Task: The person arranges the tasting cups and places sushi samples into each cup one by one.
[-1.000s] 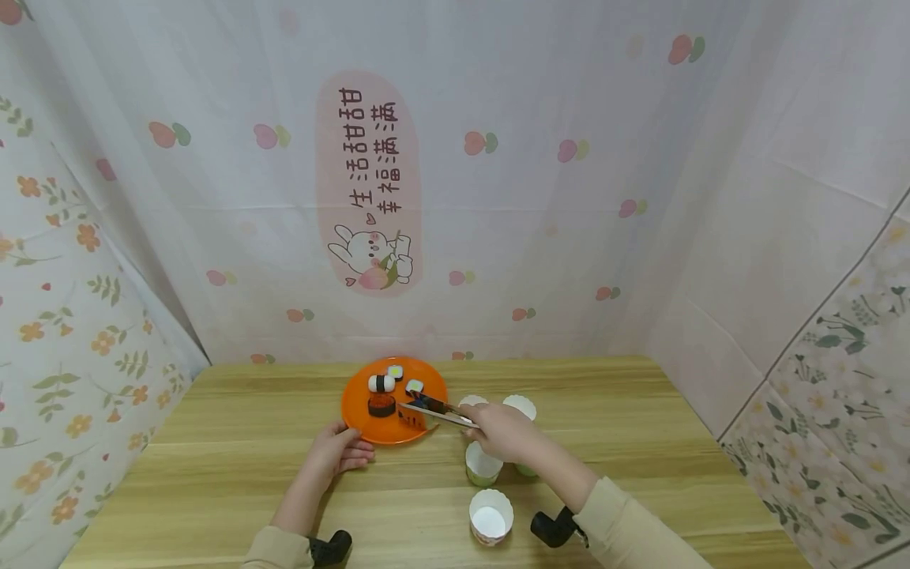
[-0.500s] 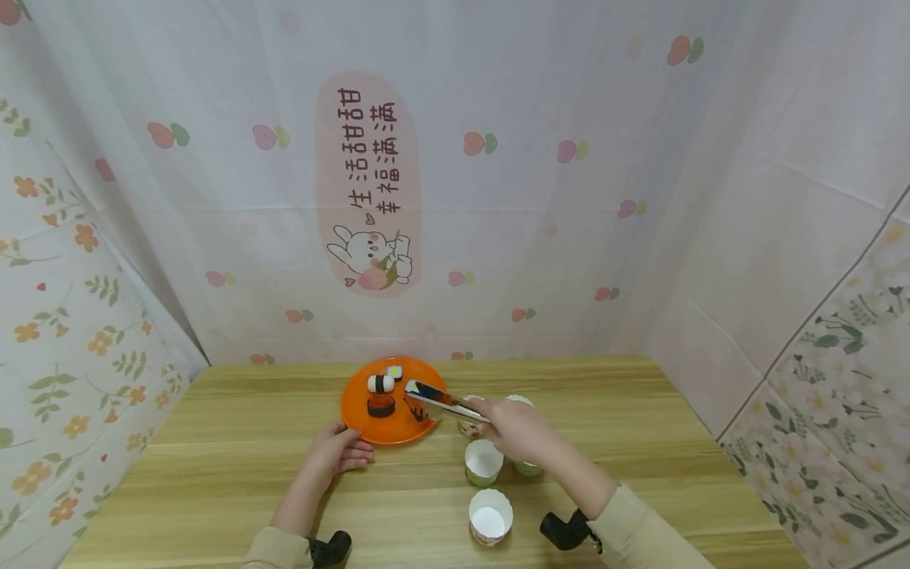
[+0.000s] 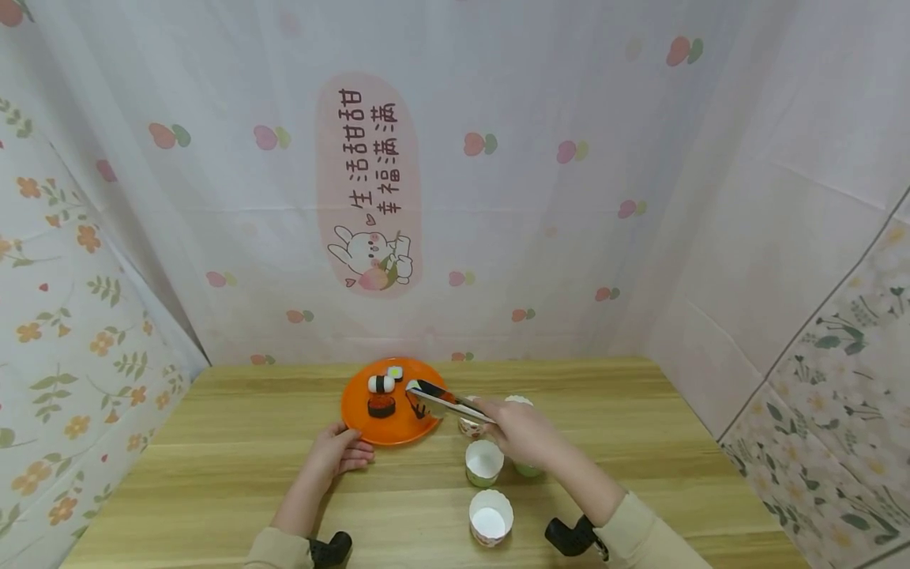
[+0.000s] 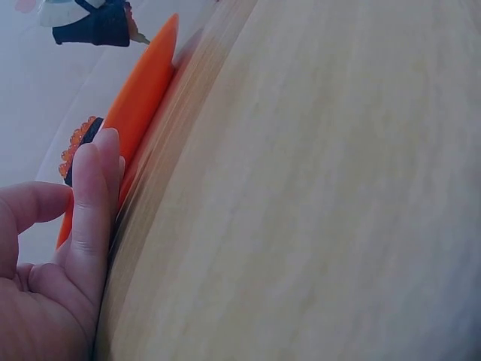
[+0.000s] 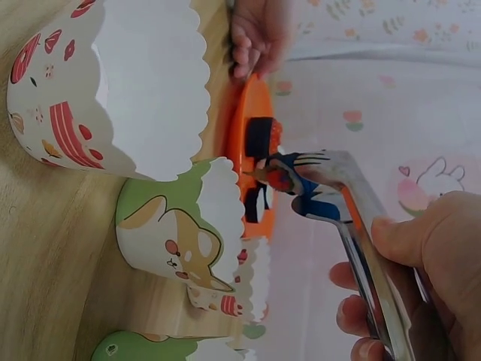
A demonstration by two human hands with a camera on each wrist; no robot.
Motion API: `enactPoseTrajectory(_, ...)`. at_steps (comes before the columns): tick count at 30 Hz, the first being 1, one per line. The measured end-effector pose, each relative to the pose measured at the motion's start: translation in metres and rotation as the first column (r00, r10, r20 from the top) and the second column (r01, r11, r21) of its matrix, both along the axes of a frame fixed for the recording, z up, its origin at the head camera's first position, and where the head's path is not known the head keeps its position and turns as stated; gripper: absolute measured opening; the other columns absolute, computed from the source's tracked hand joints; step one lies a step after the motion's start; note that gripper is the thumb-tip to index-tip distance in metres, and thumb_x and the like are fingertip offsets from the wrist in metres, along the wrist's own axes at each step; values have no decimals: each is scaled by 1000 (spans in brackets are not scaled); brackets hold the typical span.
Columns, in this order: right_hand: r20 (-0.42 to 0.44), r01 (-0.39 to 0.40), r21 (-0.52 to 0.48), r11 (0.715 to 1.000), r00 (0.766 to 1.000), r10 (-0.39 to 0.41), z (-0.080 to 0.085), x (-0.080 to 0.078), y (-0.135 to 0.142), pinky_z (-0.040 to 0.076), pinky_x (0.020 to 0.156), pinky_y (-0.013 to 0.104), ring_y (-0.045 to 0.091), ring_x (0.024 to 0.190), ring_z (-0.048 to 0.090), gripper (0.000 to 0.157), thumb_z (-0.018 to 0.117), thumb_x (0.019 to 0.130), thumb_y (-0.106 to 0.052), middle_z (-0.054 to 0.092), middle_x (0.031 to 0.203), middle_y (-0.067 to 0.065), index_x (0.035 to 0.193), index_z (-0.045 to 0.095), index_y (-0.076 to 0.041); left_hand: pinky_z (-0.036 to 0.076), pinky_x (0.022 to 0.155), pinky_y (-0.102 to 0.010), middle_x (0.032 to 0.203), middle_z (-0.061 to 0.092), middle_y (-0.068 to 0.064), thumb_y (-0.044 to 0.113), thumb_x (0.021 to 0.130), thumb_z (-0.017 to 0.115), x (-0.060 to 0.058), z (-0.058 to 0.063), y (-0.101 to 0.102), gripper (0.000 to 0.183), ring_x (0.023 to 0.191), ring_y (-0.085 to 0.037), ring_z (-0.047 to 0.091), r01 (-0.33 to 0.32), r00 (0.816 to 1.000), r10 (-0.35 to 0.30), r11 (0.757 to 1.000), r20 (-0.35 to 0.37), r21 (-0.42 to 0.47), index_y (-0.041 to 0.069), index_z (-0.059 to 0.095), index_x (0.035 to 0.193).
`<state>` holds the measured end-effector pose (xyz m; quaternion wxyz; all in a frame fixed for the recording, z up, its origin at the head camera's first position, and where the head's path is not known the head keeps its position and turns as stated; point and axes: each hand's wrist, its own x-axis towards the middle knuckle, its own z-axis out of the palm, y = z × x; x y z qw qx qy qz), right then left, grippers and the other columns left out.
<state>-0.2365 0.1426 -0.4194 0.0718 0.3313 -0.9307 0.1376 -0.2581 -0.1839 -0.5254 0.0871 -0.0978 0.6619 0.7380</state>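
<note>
My left hand point(image 3: 334, 453) pinches the near left rim of a round orange plate point(image 3: 391, 433), thumb above and fingers at its side. My right hand point(image 3: 524, 431) grips metal tongs point(image 5: 368, 256), which reach over the plate's right side. At the tongs' tips is a small dark-wrapped sushi roll point(image 5: 281, 179), partly hidden by them; in the left wrist view a dark roll point(image 4: 92, 26) shows above the plate. Still on the plate are a roe sushi point(image 3: 381, 406), a white sushi with a black band point(image 3: 381, 384) and a small roll with a yellow-green centre point(image 3: 394, 372).
Several paper cups stand right of the plate: a patterned cup point(image 3: 490, 518) nearest, a green dog-print cup point(image 3: 484, 463) behind it, others partly hidden by my right hand. The wooden table point(image 3: 235, 442) meets a patterned curtain point(image 3: 498, 237) at the back.
The tongs have moved from the plate's near right side up to the small roll there and now have it at their tips. My right hand shifted slightly right; my left hand has stayed put.
</note>
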Motion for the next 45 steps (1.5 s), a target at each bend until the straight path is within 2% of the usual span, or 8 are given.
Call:
enactPoseTrajectory(4, -5, -11, -31, 999, 1000, 11, 2, 2, 4, 51, 62, 30, 22, 83, 66, 41, 65, 90, -7, 67, 111, 13, 130, 56, 2, 57, 57, -33, 75, 67, -15, 5, 98, 45, 0, 1, 0, 30, 63, -24, 68, 0, 1000, 0, 1000, 3, 1, -11, 39, 123)
enactPoseTrajectory(8, 2, -6, -60, 998, 1000, 6, 4, 6, 9, 53, 66, 34, 24, 89, 66, 41, 65, 90, -5, 66, 113, 14, 129, 56, 2, 57, 57, -33, 75, 66, -15, 6, 98, 45, 0, 2, -1, 31, 63, -24, 68, 2, 1000, -2, 1000, 2, 3, -11, 39, 123)
enactPoseTrajectory(17, -22, 15, -87, 996, 1000, -16, 10, 16, 22, 47, 59, 28, 14, 75, 59, 42, 65, 90, -4, 66, 112, 14, 130, 55, 1, 57, 57, -32, 75, 66, -14, 7, 99, 45, -2, 1, -3, 33, 63, -22, 68, 16, 1000, -16, 1000, -7, 5, -11, 36, 126)
enactPoseTrajectory(24, -61, 6, -134, 991, 998, -14, 15, 25, 35, 54, 66, 32, 18, 85, 66, 43, 66, 89, -5, 66, 111, 16, 130, 55, 3, 57, 58, -32, 75, 66, -14, 7, 99, 45, -1, 2, -3, 35, 63, -22, 68, 24, 1000, -24, 1000, -7, 12, -12, 35, 127)
enactPoseTrajectory(28, -63, 49, -128, 991, 996, -58, 16, 30, 42, 53, 66, 34, 20, 87, 66, 43, 67, 89, -5, 66, 113, 17, 130, 56, 2, 57, 57, -31, 74, 66, -14, 7, 99, 45, -1, 2, -3, 34, 63, -22, 68, 26, 1000, -26, 1000, -7, 12, -11, 35, 126)
enactPoseTrajectory(34, -110, 94, -101, 991, 988, -105, 14, 35, 52, 54, 79, 42, 29, 98, 66, 45, 69, 87, -7, 65, 115, 16, 129, 57, 1, 57, 57, -32, 74, 66, -14, 6, 98, 45, -2, 0, -1, 31, 63, -23, 68, 16, 1000, -16, 1000, -7, 10, -11, 38, 123)
enactPoseTrajectory(39, -157, 84, -103, 991, 982, -100, 12, 37, 59, 55, 77, 41, 29, 96, 66, 45, 71, 85, -5, 66, 113, 17, 127, 58, 3, 57, 58, -32, 74, 66, -14, 5, 98, 45, -1, 0, -1, 30, 63, -23, 68, 13, 1000, -13, 1000, -5, 8, -11, 39, 122)
enactPoseTrajectory(45, -138, 106, -106, 989, 983, -120, 10, 39, 64, 55, 79, 41, 30, 98, 66, 45, 71, 85, -7, 65, 114, 18, 127, 58, 2, 57, 58, -32, 74, 66, -14, 6, 99, 44, 0, 1, -2, 33, 63, -22, 68, 21, 1000, -21, 1000, -7, 9, -12, 36, 125)
